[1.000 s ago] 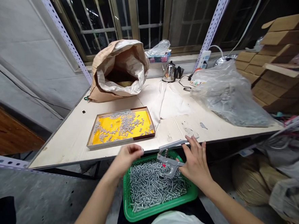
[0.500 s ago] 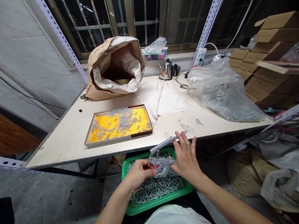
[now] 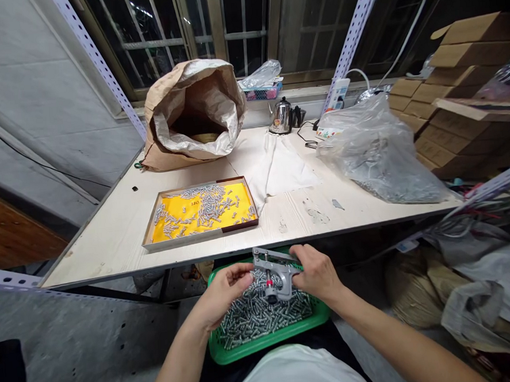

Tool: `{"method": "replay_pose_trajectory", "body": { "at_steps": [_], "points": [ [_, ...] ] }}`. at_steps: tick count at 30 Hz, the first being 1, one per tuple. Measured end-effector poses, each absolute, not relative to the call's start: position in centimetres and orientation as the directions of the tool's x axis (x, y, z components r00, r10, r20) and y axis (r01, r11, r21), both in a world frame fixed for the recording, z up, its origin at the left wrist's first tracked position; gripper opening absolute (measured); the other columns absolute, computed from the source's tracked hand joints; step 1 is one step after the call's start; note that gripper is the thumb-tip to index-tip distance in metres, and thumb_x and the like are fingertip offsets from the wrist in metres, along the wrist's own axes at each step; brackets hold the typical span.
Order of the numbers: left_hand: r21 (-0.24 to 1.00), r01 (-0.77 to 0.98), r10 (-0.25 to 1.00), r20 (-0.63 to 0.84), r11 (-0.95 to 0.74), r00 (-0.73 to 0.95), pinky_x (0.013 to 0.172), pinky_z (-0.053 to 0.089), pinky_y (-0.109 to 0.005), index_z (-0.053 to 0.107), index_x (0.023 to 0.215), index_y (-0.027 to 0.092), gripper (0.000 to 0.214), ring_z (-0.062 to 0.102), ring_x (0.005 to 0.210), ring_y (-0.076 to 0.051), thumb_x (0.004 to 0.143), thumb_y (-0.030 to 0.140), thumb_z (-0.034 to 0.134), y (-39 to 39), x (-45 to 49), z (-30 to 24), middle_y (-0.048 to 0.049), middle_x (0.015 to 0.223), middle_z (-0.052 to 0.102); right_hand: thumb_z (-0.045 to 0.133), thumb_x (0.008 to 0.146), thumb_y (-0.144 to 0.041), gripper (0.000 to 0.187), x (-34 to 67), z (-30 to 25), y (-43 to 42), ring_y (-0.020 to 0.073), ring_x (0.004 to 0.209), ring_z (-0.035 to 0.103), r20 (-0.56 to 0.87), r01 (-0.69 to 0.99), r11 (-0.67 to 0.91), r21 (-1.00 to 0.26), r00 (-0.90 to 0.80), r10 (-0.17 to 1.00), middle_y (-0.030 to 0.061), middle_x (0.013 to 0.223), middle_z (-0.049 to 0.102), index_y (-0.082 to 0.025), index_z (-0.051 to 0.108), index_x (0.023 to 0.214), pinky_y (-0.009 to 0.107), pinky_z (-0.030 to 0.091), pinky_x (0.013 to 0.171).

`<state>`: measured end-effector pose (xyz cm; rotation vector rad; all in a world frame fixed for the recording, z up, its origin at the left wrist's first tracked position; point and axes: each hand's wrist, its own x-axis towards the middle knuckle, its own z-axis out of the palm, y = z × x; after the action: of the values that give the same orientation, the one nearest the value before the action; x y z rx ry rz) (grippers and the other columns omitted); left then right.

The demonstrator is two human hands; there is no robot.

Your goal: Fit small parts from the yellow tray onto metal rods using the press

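My right hand (image 3: 316, 272) is wrapped around the handles of grey hand press pliers (image 3: 280, 286), which have a spring at the top and a red band on the plunger. The handles are squeezed close together. At the left side of the pliers' head, my left hand (image 3: 226, 289) has its thumb and fingers drawn together. Whatever is between those fingertips, if anything, is too small to make out. Under both hands a green basket (image 3: 264, 347) rests on the lap, full of small silvery screw-like metal parts (image 3: 263, 320).
On the table (image 3: 111, 240) lies a shallow box (image 3: 189, 239) with a yellow bottom and scattered small metal parts. Behind it stands an open paper sack (image 3: 156, 128). A kettle (image 3: 280, 117), a clear plastic bag (image 3: 378, 154) and stacked cartons (image 3: 461, 109) are farther right.
My right hand has closed from spread fingers, bringing the pliers' raised upper handle down. My left hand has moved slightly left, away from the pliers' jaw.
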<state>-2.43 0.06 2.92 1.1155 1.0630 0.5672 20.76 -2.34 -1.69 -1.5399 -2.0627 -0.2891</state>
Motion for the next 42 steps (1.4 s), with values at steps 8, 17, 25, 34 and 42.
{"method": "replay_pose_trajectory", "body": {
  "at_steps": [8, 17, 25, 34, 42],
  "points": [
    [0.89, 0.108, 0.792, -0.445, 0.443, 0.418, 0.057, 0.032, -0.024, 0.07, 0.066, 0.015, 0.044, 0.043, 0.057, -0.012, 0.067, 0.059, 0.067, -2.0, -1.2, 2.6, -0.0022, 0.062, 0.059, 0.047, 0.062, -0.013, 0.016, 20.0, -1.0, -1.9, 0.0167, 0.068, 0.048, 0.507, 0.953, 0.275, -0.129, -0.175, 0.844, 0.0021, 0.068, 0.054, -0.02, 0.051, 0.076, 0.027, 0.034, 0.062],
    [0.964, 0.095, 0.951, -0.262, 0.249, 0.167, 0.064, 0.038, -0.027, 0.06, 0.049, 0.018, 0.017, 0.05, 0.065, -0.016, 0.058, 0.029, 0.068, -2.4, -0.2, 1.2, -0.0015, 0.062, 0.056, 0.052, 0.077, -0.032, 0.035, 18.9, -0.3, -2.9, 0.0317, 0.125, 0.039, 0.581, 0.965, 0.212, -0.151, -0.087, 0.809, 0.0172, 0.125, 0.049, -0.014, 0.054, 0.108, 0.058, 0.02, 0.111],
    [0.884, 0.467, 0.941, -0.171, 0.017, 0.29, 0.066, 0.043, -0.029, 0.067, 0.065, 0.018, 0.014, 0.058, 0.07, -0.02, 0.068, 0.031, 0.067, -2.3, -2.7, 1.8, -0.0042, 0.07, 0.065, 0.054, 0.077, -0.033, 0.05, 20.4, -1.7, -4.0, 0.0351, 0.131, 0.033, 0.611, 0.979, 0.183, -0.091, -0.09, 0.786, 0.0195, 0.133, 0.042, -0.01, 0.048, 0.121, 0.063, 0.018, 0.111],
    [0.476, 0.878, 0.994, 0.055, 0.061, -0.099, 0.084, 0.046, -0.037, 0.067, 0.098, 0.008, 0.027, 0.062, 0.101, -0.027, 0.092, 0.023, 0.046, 17.8, -7.1, 5.2, -0.0177, 0.103, 0.068, 0.052, 0.081, -0.04, 0.045, 21.3, -2.9, -3.9, 0.0367, 0.127, 0.037, 0.639, 0.976, 0.213, -0.043, -0.137, 0.757, 0.0202, 0.13, 0.045, -0.011, 0.05, 0.116, 0.064, 0.023, 0.108],
    [0.308, 0.947, 0.982, -0.184, 0.091, -0.035, 0.083, 0.053, -0.04, 0.056, 0.119, 0.015, 0.034, 0.06, 0.101, -0.022, 0.088, 0.032, 0.059, 26.1, -6.0, 3.5, -0.0098, 0.118, 0.059, 0.052, 0.073, -0.029, 0.047, 22.1, -3.7, -3.5, 0.0383, 0.129, 0.034, 0.63, 0.975, 0.222, -0.032, -0.153, 0.762, 0.0196, 0.131, 0.042, -0.013, 0.047, 0.116, 0.065, 0.024, 0.106]
  ]
}}
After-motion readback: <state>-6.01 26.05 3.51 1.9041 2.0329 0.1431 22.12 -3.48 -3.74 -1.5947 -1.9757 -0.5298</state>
